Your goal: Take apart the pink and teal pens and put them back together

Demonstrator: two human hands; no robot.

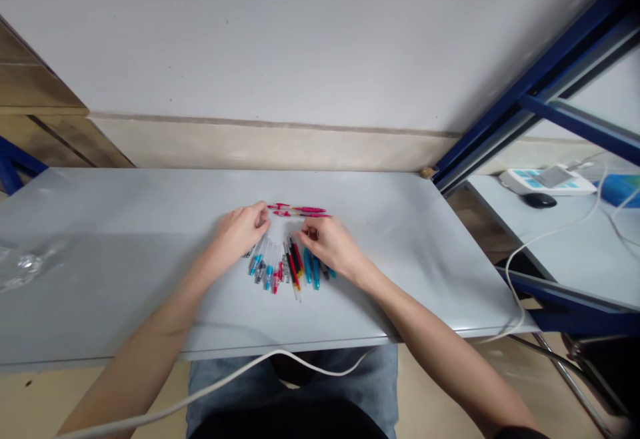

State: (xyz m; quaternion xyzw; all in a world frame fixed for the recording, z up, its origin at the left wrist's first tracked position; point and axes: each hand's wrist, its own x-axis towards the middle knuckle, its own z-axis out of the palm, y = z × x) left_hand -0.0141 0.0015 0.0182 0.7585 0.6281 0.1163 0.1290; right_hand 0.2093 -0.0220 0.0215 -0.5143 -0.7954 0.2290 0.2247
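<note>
A loose row of several pen parts [287, 267], blue, red, black and clear, lies on the grey table [125, 239]. Two pink pens [300, 211] lie side by side just beyond it. My left hand [240, 231] rests on the left end of the row with its fingers curled in near the pink pens' left tips; what they pinch is hidden. My right hand [331, 244] covers the right end of the row, fingertips pressed together on a small part I cannot name.
Crumpled clear plastic [23, 267] lies at the table's left edge. A white cable [280, 356] hangs along the front edge. To the right stand a blue metal frame [525, 99] and a second table with a white power strip [547, 182] and a black mouse [540, 200].
</note>
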